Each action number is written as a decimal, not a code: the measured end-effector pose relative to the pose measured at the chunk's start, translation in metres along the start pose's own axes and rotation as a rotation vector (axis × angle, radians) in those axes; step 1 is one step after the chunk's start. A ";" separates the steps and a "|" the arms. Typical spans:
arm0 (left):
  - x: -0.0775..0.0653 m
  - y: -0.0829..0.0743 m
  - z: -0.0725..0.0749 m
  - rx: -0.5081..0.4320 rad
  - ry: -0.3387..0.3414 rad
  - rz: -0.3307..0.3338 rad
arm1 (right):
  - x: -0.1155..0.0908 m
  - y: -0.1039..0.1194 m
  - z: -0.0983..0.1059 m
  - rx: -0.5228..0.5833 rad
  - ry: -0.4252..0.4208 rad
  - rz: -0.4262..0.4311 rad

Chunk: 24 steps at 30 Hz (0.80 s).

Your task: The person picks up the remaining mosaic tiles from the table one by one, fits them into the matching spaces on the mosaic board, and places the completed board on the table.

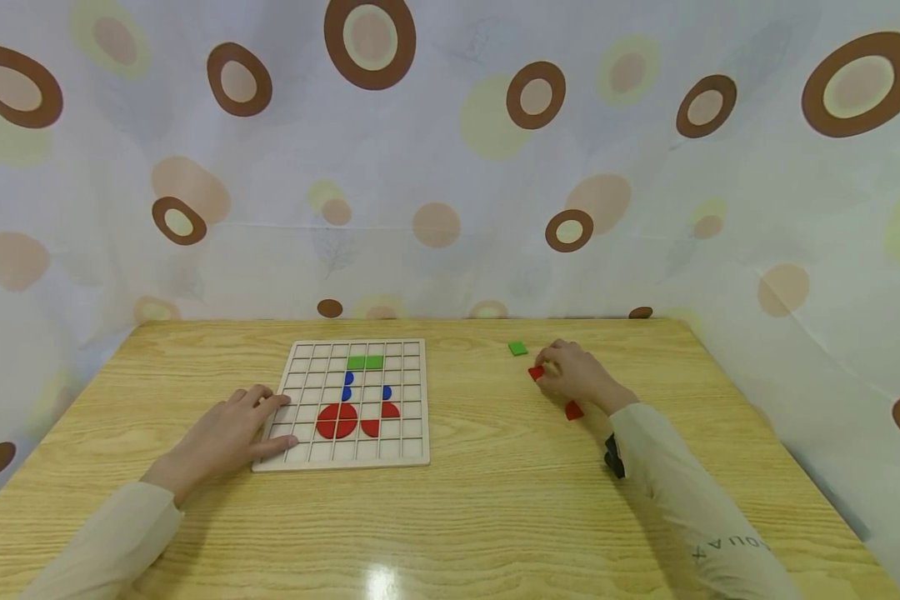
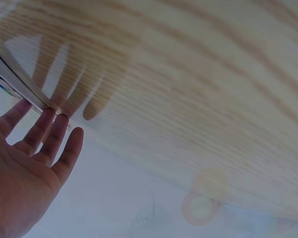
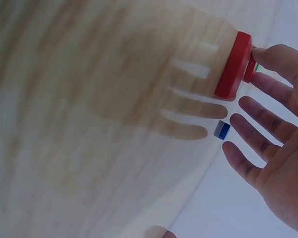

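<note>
Clearly, right fingers (image 3: 272,88) pinching red piece (image 1: 536,374), left fingers (image 2: 68,156) apart, loose blue block (image 3: 222,130), right-wrist view only

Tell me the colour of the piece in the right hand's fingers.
The piece is red; the head view shows it best.

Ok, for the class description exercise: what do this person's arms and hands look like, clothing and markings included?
The left sleeve and right sleeve are long and light beige. The right one carries dark lettering that I can't read surely. A small black object shows at its wrist end. The left hand and right hand wear no gloves.
</note>
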<state>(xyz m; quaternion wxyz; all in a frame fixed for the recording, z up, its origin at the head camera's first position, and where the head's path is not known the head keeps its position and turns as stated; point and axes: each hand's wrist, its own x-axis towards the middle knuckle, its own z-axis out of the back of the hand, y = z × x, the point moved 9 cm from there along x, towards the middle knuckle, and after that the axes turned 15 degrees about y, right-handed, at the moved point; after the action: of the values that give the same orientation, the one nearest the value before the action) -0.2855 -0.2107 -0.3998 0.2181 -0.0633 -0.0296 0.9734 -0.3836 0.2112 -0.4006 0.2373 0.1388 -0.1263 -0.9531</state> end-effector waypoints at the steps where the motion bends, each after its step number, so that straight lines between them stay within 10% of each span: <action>1: 0.000 0.000 0.000 0.000 -0.001 0.000 | 0.000 0.000 0.000 0.001 -0.001 0.001; 24: 0.002 0.001 -0.003 0.006 -0.011 -0.008 | -0.002 0.011 0.003 -0.014 -0.056 0.131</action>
<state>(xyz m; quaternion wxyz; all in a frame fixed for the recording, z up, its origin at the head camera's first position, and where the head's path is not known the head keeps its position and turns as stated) -0.2871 -0.2109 -0.4031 0.2218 -0.0572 -0.0283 0.9730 -0.3788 0.2032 -0.3937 0.2965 0.1019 -0.1351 -0.9399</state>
